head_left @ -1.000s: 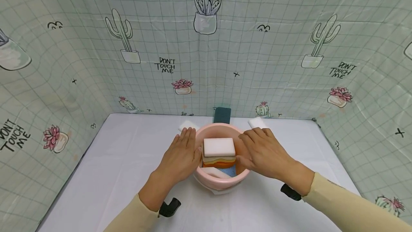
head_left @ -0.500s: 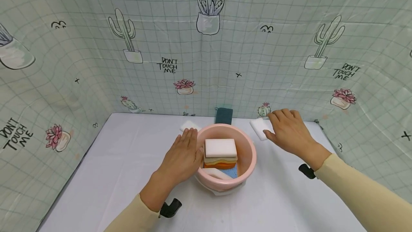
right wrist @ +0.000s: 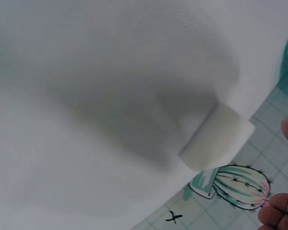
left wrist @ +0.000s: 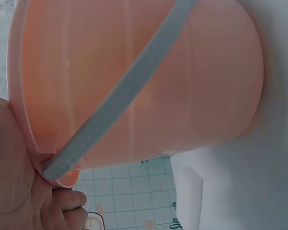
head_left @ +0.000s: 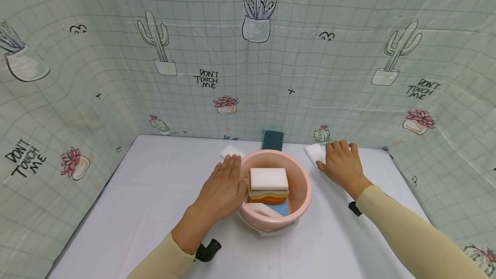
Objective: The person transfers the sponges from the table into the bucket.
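In the head view, a pink bucket (head_left: 306, 193) stands at mid-table. Inside are a white sponge block (head_left: 269, 178) on top of beige and orange layers (head_left: 267, 200), another white piece (head_left: 264, 209) and something blue (head_left: 280, 208). My left hand (head_left: 224, 187) rests against the bucket's left rim, fingers straight; the left wrist view shows it at the rim beside the grey handle (left wrist: 125, 91). To the right, my right hand (head_left: 342, 165) is over a white sponge block (head_left: 315, 153). In the right wrist view that sponge lies apart from the loosely bent fingers (right wrist: 278, 215) and thumb.
Behind the bucket a dark green block (head_left: 273, 140) stands at the table's back edge. Another white block (head_left: 231, 151) lies at back left, partly behind my left hand. A white-covered table (head_left: 162, 175) is enclosed by a cactus-print curtain (head_left: 294, 63).
My right hand has left the bucket's right rim and moved right to the white sponge block, then lowered toward it. My left hand has stayed at the rim. The view has shifted slightly.
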### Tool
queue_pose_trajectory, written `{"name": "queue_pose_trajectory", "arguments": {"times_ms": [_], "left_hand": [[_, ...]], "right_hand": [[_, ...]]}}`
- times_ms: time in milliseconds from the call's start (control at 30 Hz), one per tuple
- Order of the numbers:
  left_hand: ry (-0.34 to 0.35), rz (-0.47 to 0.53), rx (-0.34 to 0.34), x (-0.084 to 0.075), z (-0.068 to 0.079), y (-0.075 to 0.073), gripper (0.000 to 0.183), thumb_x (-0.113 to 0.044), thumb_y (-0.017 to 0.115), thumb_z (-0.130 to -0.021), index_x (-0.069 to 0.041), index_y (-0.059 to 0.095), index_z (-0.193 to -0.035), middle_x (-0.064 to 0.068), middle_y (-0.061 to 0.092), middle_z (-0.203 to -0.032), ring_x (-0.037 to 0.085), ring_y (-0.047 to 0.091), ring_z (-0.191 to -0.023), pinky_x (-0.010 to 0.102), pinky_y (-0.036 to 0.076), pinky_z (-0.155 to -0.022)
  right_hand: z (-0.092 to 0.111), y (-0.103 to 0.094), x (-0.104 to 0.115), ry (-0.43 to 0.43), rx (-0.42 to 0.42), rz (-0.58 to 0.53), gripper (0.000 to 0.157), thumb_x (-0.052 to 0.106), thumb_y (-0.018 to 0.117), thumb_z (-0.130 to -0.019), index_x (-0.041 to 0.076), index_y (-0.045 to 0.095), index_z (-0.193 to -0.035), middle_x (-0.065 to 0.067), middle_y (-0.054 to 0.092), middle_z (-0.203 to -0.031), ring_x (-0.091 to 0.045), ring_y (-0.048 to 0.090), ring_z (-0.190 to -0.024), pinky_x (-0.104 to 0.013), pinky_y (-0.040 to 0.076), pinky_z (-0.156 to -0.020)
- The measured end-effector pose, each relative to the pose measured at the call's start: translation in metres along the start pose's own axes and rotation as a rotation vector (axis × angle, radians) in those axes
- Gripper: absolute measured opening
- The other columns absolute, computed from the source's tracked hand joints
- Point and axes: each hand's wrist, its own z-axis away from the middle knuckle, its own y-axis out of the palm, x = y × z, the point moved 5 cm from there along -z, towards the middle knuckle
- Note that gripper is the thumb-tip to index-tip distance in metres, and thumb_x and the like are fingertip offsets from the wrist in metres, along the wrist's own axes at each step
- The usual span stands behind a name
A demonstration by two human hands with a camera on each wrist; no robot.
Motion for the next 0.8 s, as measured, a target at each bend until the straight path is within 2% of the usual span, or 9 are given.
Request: {"name": "queue_pose_trajectory", "arguments": {"times_ms": [233,500,700,800], "left_hand": [[-0.025,0.004,0.021,0.001,0.000,0.000,0.068,-0.037,0.034,-0.112,0.003,0.022,-0.166,0.019,0.027,-0.173,0.034,0.018,-0.163,0.050,0.017,-0.133],[-0.012,0.010,0.012,0.002,0.001,0.001,0.068,-0.037,0.034,-0.112,0.004,0.024,-0.165,0.020,0.028,-0.172,0.034,0.020,-0.163,0.051,0.018,-0.133],[-0.002,-0.009,0.001,0.003,0.000,0.001,0.068,-0.036,0.036,-0.112,0.005,0.025,-0.165,0.021,0.030,-0.171,0.036,0.022,-0.162,0.051,0.020,-0.132],[0.001,-0.012,-0.003,0.002,0.000,0.002,0.067,-0.036,0.036,-0.112,0.006,0.026,-0.164,0.021,0.030,-0.171,0.036,0.022,-0.162,0.051,0.020,-0.132]], "right_hand": [[-0.005,0.030,0.003,0.073,0.128,-0.012,0.065,0.048,0.068,-0.097,-0.013,0.059,-0.116,-0.027,0.061,-0.112,-0.045,0.050,-0.116,-0.068,0.036,-0.103],[-0.006,0.051,0.003,0.134,0.218,-0.028,0.067,0.047,0.060,-0.100,-0.018,0.060,-0.114,-0.029,0.058,-0.108,-0.047,0.048,-0.116,-0.070,0.033,-0.106],[-0.004,0.059,-0.004,0.202,0.278,-0.061,0.064,0.046,0.054,-0.100,-0.018,0.061,-0.106,-0.028,0.060,-0.098,-0.046,0.051,-0.106,-0.066,0.037,-0.096],[-0.002,0.058,-0.009,0.235,0.268,-0.092,0.058,0.043,0.056,-0.098,-0.015,0.059,-0.097,-0.026,0.056,-0.090,-0.045,0.051,-0.099,-0.065,0.038,-0.089]]}}
